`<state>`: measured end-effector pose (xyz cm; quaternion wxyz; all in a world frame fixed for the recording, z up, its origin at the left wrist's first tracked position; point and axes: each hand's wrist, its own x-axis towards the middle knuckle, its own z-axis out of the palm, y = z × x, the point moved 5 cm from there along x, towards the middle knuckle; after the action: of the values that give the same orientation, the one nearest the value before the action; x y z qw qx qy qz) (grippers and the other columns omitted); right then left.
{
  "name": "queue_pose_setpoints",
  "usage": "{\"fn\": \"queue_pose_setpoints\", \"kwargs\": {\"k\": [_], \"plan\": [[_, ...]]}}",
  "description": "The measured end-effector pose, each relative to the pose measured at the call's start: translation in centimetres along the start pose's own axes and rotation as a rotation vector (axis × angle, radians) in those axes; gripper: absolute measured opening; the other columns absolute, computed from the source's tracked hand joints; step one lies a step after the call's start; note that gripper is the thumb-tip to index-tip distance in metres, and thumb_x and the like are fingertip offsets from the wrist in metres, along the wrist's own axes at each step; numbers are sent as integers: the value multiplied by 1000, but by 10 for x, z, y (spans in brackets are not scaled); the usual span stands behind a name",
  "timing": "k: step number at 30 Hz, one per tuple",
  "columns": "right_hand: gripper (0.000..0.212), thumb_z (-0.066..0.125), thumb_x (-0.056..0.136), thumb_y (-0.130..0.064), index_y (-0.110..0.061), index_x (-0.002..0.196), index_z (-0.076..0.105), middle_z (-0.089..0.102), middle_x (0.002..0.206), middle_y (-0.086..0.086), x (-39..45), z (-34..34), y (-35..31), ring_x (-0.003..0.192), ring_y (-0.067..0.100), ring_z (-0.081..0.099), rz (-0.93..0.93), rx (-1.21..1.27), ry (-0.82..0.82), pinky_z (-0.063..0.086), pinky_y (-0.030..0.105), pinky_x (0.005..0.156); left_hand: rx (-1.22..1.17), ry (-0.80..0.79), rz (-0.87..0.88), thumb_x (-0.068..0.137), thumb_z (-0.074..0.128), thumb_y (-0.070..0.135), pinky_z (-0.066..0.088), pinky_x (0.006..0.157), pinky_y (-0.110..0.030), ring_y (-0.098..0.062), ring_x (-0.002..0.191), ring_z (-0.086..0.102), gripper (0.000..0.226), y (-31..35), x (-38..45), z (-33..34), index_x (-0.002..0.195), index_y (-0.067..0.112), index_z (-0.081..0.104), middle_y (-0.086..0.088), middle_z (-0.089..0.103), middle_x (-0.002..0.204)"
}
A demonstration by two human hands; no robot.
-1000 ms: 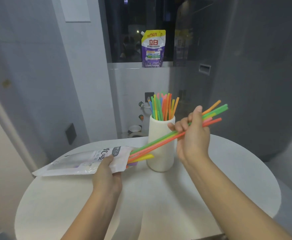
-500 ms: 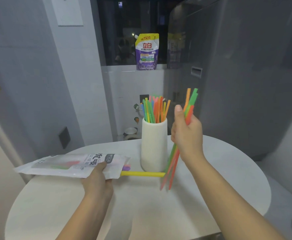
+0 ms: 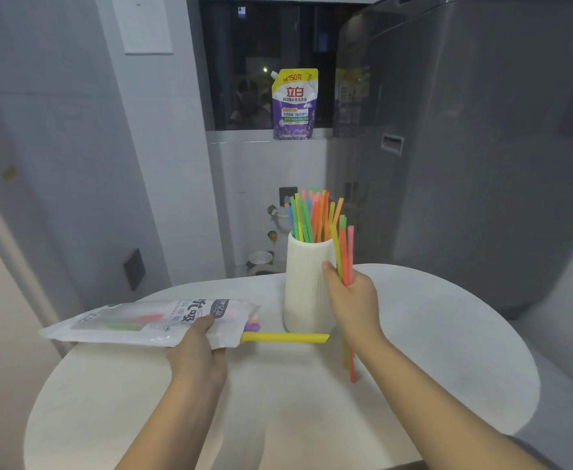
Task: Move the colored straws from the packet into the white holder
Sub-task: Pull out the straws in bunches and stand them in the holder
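My right hand (image 3: 352,300) grips a bundle of straws (image 3: 345,252) held nearly upright just right of the white ribbed holder (image 3: 303,286); their lower ends rest near the table. The holder stands on the table and holds several colored straws (image 3: 312,215). My left hand (image 3: 198,347) holds the white straw packet (image 3: 149,322) flat above the table's left edge, its mouth pointing right. A yellow straw (image 3: 285,337) and a purple tip stick out of the packet's mouth toward the holder's base.
The round white table (image 3: 278,418) carries the holder. A purple detergent pouch (image 3: 294,105) stands on the window ledge behind. A grey appliance (image 3: 464,147) fills the right side. Small pots sit on the floor behind the table.
My right hand pulled the bundle out of the packet, swung it from slanted to upright and lowered it beside the holder. The packet moved slightly left, leaving a yellow straw poking out.
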<state>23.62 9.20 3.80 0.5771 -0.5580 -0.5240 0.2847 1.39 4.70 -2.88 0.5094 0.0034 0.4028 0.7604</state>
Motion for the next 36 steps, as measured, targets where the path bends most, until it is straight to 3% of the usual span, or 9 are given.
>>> {"fn": "queue_pose_setpoints", "kwargs": {"k": [4, 9, 12, 16, 19, 22, 29, 32, 36], "plan": [[44, 55, 89, -35, -15, 54, 37, 35, 51, 6, 12, -13, -28, 51, 20, 35, -20, 139, 63, 30, 28, 53, -6, -4, -12, 92, 52, -8, 59, 64, -26, -24, 104, 62, 51, 2, -3, 1, 142, 0, 46, -13, 59, 138], [60, 52, 90, -44, -22, 38, 32, 29, 34, -8, 34, -28, -96, 30, 9, 28, -26, 495, 6, 26, 16, 35, -22, -13, -4, 93, 49, -8, 58, 59, -26, -24, 105, 60, 50, 6, -4, 2, 143, -1, 44, -15, 57, 139], [56, 50, 88, -53, -18, 46, 36, 34, 35, -7, 44, -32, -137, 30, 8, 34, -108, 450, 3, 31, 16, 35, -18, -31, -11, 93, 49, -8, 58, 52, -25, -25, 96, 62, 49, 6, -4, 2, 142, -3, 44, -15, 60, 129], [49, 51, 88, -51, -22, 51, 41, 40, 35, -10, 56, -31, -175, 32, 3, 39, -207, 477, 45, 31, 17, 36, -30, -38, -11, 94, 49, -7, 55, 66, -28, -25, 105, 59, 49, 6, -3, 2, 142, -3, 44, -14, 59, 130], [45, 51, 88, -50, -25, 51, 47, 45, 35, -13, 64, -27, -187, 33, 2, 42, -245, 496, 81, 33, 17, 37, -37, -44, -12, 93, 49, -8, 59, 55, -24, -25, 99, 61, 49, 7, -3, 3, 142, -3, 45, -14, 59, 129], [45, 51, 88, -51, -22, 54, 46, 44, 36, -12, 71, -19, -184, 34, 3, 41, -240, 459, 103, 34, 18, 38, -42, -51, -5, 94, 48, -8, 58, 59, -27, -25, 98, 62, 49, 7, -3, 3, 142, -3, 44, -15, 59, 132], [41, 49, 88, -52, -22, 61, 48, 47, 47, -8, 82, 5, -144, 39, 2, 48, -198, 279, 106, 40, 15, 41, -81, -48, -6, 94, 49, -8, 55, 42, -21, -22, 83, 61, 48, 7, -2, 5, 141, -4, 44, -13, 58, 120], [43, 47, 91, -48, -19, 60, 48, 48, 53, -3, 82, 12, -123, 44, 6, 52, -180, 148, 94, 39, 9, 40, -79, -47, -9, 93, 50, -7, 56, 44, -20, -26, 97, 60, 48, 6, 0, 4, 141, -4, 45, -12, 58, 121], [32, 52, 93, -33, -21, 63, 48, 61, 66, 0, 75, 17, -112, 49, -8, 58, -278, 47, 66, 37, -1, 46, -47, -81, -4, 93, 49, -7, 58, 59, -29, -24, 90, 62, 48, 5, 3, 5, 141, -3, 45, -13, 58, 123]]}}
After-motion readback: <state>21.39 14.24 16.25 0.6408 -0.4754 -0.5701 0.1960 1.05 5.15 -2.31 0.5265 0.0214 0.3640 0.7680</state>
